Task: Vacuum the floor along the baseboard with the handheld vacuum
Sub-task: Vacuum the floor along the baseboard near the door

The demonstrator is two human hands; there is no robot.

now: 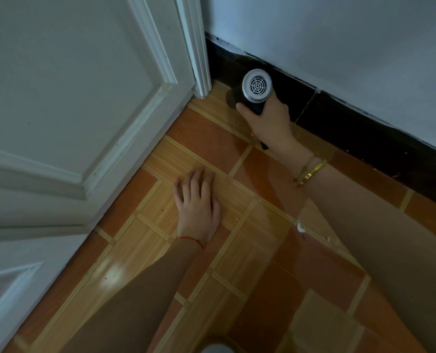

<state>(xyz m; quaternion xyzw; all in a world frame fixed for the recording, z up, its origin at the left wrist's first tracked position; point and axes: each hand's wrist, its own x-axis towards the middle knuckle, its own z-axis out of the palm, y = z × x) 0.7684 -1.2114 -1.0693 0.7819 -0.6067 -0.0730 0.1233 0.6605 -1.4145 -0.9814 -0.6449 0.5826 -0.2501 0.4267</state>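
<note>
Gripping the small black handheld vacuum with the round silver vent (255, 91) at the corner by the black baseboard (364, 128), the right hand (268, 121) should next sweep rightwards, while the left hand (199, 200) rests flat on the orange tiled floor (250, 250).

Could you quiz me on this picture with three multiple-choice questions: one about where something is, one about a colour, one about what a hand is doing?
1. Where is the handheld vacuum?
A. in the corner by the door frame and baseboard
B. out on the open tiles
C. on a shelf

2. What colour is the baseboard?
A. white
B. black
C. orange

3. What is the left hand doing?
A. gripping the vacuum
B. pushing the door
C. resting flat on the floor

Answers: 1 A, it sits where frame and baseboard meet; 2 B, a dark strip under the pale wall; 3 C, fingers spread on the tiles, while the right hand grips the vacuum.
</note>
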